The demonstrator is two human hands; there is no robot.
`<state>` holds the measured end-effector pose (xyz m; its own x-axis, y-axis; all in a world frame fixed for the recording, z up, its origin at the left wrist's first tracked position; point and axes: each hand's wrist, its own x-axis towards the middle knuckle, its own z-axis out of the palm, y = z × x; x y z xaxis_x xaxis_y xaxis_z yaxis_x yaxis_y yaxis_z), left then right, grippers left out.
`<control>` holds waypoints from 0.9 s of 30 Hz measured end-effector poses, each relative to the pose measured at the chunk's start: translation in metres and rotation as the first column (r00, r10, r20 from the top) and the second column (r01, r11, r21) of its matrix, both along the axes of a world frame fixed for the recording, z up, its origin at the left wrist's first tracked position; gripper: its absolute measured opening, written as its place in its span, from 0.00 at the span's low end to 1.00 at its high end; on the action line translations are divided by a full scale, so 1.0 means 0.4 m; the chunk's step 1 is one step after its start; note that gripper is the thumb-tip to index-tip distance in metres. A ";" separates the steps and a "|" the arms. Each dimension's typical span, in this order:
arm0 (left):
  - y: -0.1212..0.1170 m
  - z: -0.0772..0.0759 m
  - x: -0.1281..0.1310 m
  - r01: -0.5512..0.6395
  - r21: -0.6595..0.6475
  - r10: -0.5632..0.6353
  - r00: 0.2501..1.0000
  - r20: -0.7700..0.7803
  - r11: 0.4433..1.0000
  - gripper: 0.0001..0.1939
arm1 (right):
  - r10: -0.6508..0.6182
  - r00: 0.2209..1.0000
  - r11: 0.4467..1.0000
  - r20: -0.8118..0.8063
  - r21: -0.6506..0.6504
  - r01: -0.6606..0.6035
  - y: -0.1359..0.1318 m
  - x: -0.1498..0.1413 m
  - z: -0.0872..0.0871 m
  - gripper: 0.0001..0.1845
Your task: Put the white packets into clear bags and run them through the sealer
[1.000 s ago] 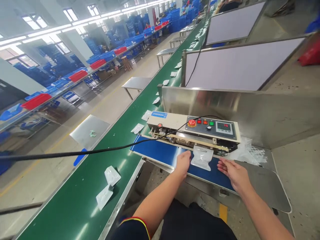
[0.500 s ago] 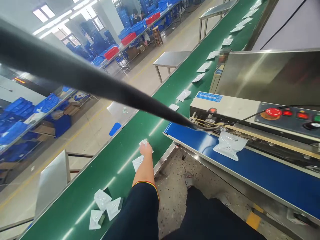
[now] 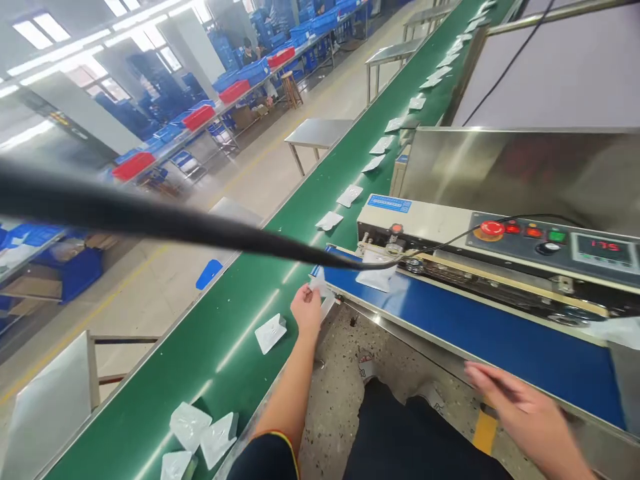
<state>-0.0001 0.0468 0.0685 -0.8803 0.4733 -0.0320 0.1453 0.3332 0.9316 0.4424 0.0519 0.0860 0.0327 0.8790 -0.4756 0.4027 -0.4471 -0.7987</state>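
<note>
My left hand (image 3: 306, 311) is closed on a small white pouch (image 3: 320, 288), held just over the near edge of the green conveyor belt (image 3: 235, 313), beside the left end of the sealer's blue belt (image 3: 480, 333). Another pouch (image 3: 376, 276) rides at that left end of the blue belt under the sealing machine (image 3: 500, 247). My right hand (image 3: 520, 413) hovers low at the right, fingers stretched out and blurred, holding nothing. A loose pouch (image 3: 271, 333) lies on the green belt near my left hand.
Several more pouches (image 3: 200, 433) lie on the green belt near me and more farther up the belt (image 3: 350, 195). A black cable (image 3: 150, 217) crosses the view. Steel guard panel (image 3: 520, 167) stands behind the sealer. Steel tables (image 3: 319, 132) and blue and red bins (image 3: 200, 117) line the aisle.
My left hand picked a pouch off the green belt and carried it toward the sealer. The pouch on the blue belt travelled left. My right hand came into view at the lower right.
</note>
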 end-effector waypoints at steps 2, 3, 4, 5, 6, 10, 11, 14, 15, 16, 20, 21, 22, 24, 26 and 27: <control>0.005 0.052 0.166 0.198 0.047 -0.199 0.980 0.015 0.979 0.16 | 0.131 0.990 0.980 -0.047 0.155 -0.122 0.018 -0.105 0.067 0.28; 0.007 0.075 0.252 0.298 0.062 -0.300 0.954 0.028 0.953 0.15 | 0.168 0.983 0.959 -0.080 0.243 -0.144 0.031 -0.146 0.094 0.27; 0.011 0.097 0.337 0.393 0.079 -0.397 0.917 0.047 0.916 0.14 | 0.181 0.977 0.935 -0.109 0.326 -0.137 0.044 -0.173 0.116 0.26; 0.015 0.117 0.417 0.481 0.098 -0.488 0.870 0.067 0.871 0.13 | 0.170 0.977 0.913 -0.132 0.394 -0.105 0.059 -0.186 0.132 0.26; 0.021 0.135 0.489 0.558 0.119 -0.568 0.818 0.089 0.821 0.12 | 0.134 0.980 0.895 -0.148 0.442 -0.056 0.073 -0.183 0.144 0.27; 0.054 0.193 0.684 0.767 0.244 -0.801 0.590 0.098 0.594 0.12 | -0.119 0.985 0.878 -0.122 0.451 0.162 0.106 -0.053 0.155 0.37; 0.065 0.201 0.711 0.790 0.274 -0.830 0.553 0.069 0.549 0.13 | -0.187 0.978 0.873 -0.097 0.441 0.211 0.107 -0.007 0.152 0.41; 0.109 0.201 0.774 0.809 0.283 -0.849 0.527 0.041 0.516 0.24 | -0.392 0.917 0.820 -0.079 0.422 0.387 0.105 0.112 0.133 0.49; 0.127 0.191 0.794 0.824 0.261 -0.862 0.502 0.072 0.502 0.25 | -0.446 0.889 0.797 -0.100 0.407 0.446 0.105 0.142 0.124 0.51; 0.147 0.176 0.817 0.846 0.237 -0.879 0.461 0.123 0.477 0.25 | -0.484 0.866 0.781 -0.127 0.384 0.493 0.107 0.169 0.114 0.52; 0.224 0.096 0.929 0.894 0.151 -0.857 0.340 0.386 0.423 0.22 | -0.592 0.760 0.728 -0.268 0.226 0.647 0.128 0.257 0.071 0.51; 0.239 0.078 0.957 0.888 0.130 -0.831 0.350 0.433 0.442 0.22 | -0.609 0.730 0.720 -0.311 0.169 0.673 0.134 0.278 0.060 0.50; 0.253 0.063 0.983 0.886 0.119 -0.813 0.349 0.467 0.449 0.22 | -0.621 0.699 0.714 -0.354 0.114 0.691 0.139 0.299 0.051 0.49; 0.272 0.042 1.027 0.897 0.143 -0.809 0.297 0.508 0.419 0.21 | -0.628 0.657 0.710 -0.418 0.039 0.703 0.147 0.337 0.033 0.47; 0.284 0.029 1.059 0.906 0.184 -0.810 0.231 0.539 0.380 0.22 | -0.633 0.629 0.698 -0.451 0.019 0.716 0.152 0.367 0.017 0.46; 0.289 0.024 1.070 0.909 0.190 -0.806 0.213 0.552 0.371 0.23 | -0.638 0.618 0.689 -0.459 0.018 0.725 0.155 0.380 0.008 0.46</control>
<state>0.4278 0.1623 0.0781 0.2541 0.8701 -0.4222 0.0004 0.4365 0.8997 0.5945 0.1139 0.0893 0.5124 0.7481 -0.4216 -0.3181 -0.2906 -0.9024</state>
